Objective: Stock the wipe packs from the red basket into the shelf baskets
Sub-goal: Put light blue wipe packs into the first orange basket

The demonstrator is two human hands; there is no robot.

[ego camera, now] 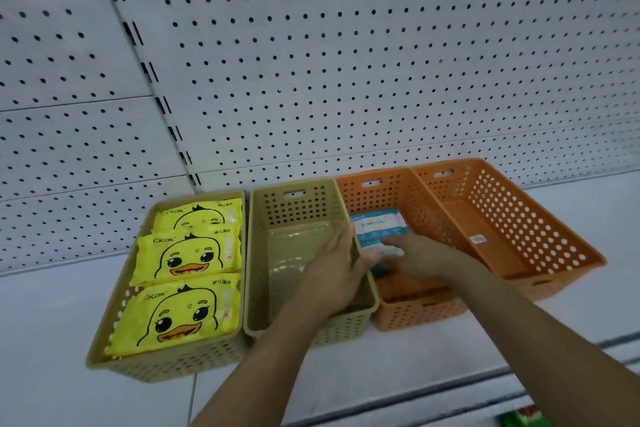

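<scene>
1. Head view: my right grip [417, 255] reaches into the left orange basket [415, 314], fingers bent over a blue wipe pack [377, 224] and holding it low inside.
2. My left grip [337, 263] lies across the right wall of the empty khaki basket [294, 204], fingertips at the pack's left end. They are blurred, so I cannot tell if they pinch.
3. Three yellow duck packs [188, 256] fill the far-left khaki basket [166, 362].
4. A second orange basket [540, 229] stands rightmost on the white shelf [52, 322].
</scene>
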